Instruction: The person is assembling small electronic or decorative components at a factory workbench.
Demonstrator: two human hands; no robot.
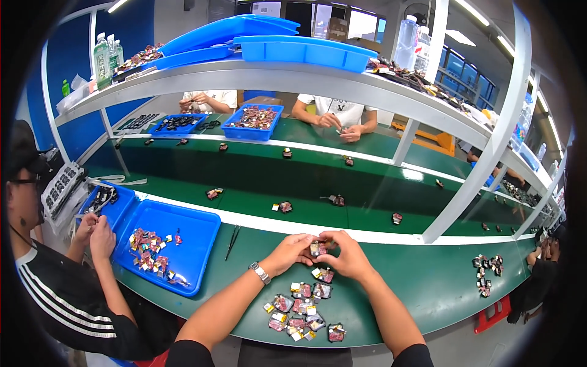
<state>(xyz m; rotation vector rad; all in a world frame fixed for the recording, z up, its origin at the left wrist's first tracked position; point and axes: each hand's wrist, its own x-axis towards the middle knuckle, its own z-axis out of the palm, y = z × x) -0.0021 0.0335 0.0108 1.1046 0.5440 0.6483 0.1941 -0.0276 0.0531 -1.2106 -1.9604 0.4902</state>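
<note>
Between both hands I hold a small electronic assembly, with a reddish circuit board in a dark casing. My left hand, wearing a metal watch on its wrist, grips it from the left with closed fingers. From the right, my right hand pinches its edge between thumb and fingers. A similar unit lies just below my hands. Nearer to me, a cluster of several more assemblies rests on the green worktop, some with white and yellow parts. Black tweezers lie left of my left forearm.
A blue tray of loose boards stands at left, beside a co-worker's hands. Beyond a white rail, spaced assemblies lie on a green belt. An overhead shelf and a slanted post border the far side.
</note>
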